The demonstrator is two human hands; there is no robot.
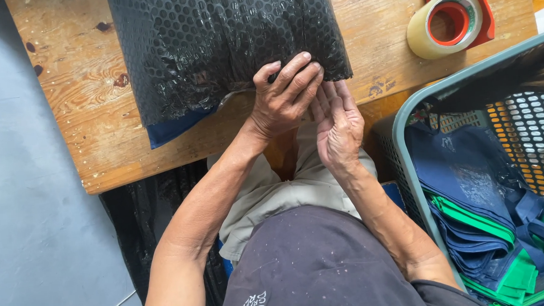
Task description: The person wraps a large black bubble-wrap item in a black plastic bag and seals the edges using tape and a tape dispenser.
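Your left hand (282, 97) presses flat on the near edge of the black bubble-wrap parcel (218, 45), fingers spread over the fold rather than closed around it. Your right hand (339, 122) is open, palm up, its fingertips tucked just under that same edge, holding nothing. The parcel lies on the wooden table (87, 118), toward its near side, with a blue cloth corner (170, 130) poking out at the near left. It looks soft and light, the film slick and springy, so the wrap probably wants to unfold. Hold it by the folded near edge, pressing flat. A roll of tape (450, 23) sits far right; a basket (405, 113) of blue and green bags (502, 235) stands to your right.
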